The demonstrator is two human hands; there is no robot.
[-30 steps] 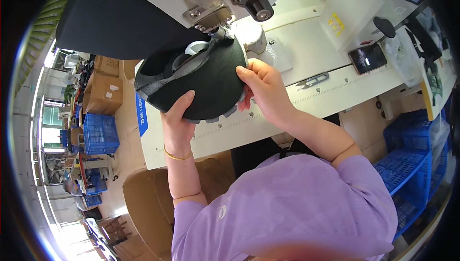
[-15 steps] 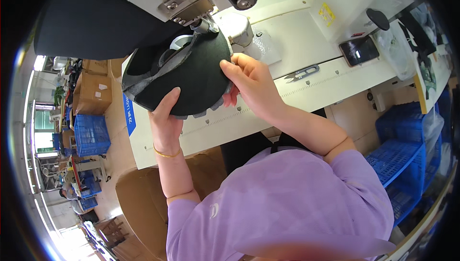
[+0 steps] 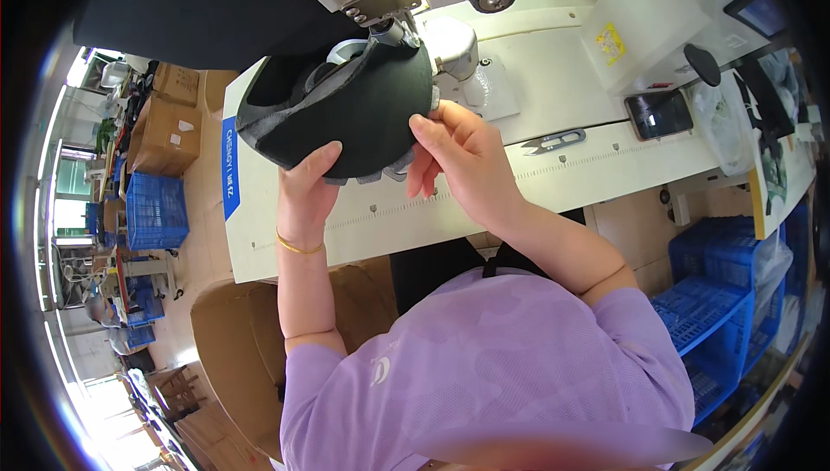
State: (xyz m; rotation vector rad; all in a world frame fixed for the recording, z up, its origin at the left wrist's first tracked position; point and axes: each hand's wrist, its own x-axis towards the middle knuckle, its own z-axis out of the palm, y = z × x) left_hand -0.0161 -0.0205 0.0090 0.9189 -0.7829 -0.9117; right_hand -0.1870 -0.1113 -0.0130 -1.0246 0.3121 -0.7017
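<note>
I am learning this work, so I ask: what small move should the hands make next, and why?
Probably the right hand should ease the dark curved piece slightly along, the left hand steadying it: its upper edge lies at the machine's metal fitting, and the hands grip its right and lower edges.

1. Sewing workshop, indicated by an industrial sewing machine point(image 3: 393, 2) at 12 o'clock.
2. Ruled worktable point(image 3: 363, 233) bearing thread snips point(image 3: 555, 141) at 2 o'clock.
3. Blue plastic crates point(image 3: 156, 210) at 9 o'clock; cardboard boxes point(image 3: 162, 144) toward 10 o'clock.
</note>
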